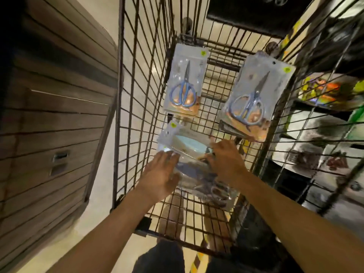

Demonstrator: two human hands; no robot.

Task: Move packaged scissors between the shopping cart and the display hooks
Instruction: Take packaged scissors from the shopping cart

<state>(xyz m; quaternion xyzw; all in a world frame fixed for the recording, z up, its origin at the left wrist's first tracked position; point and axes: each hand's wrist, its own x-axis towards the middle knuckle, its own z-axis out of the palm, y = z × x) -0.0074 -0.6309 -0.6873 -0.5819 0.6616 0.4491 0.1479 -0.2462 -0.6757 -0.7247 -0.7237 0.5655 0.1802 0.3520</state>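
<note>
Both bare forearms are extended forward and downward, converging from the lower corners.

The left hand [160, 172] is held palm-down with the fingers straight and loosely spread. The right hand [224, 160] is turned inward with its fingers bent at the knuckles; what they close on is blurred by motion.
</note>
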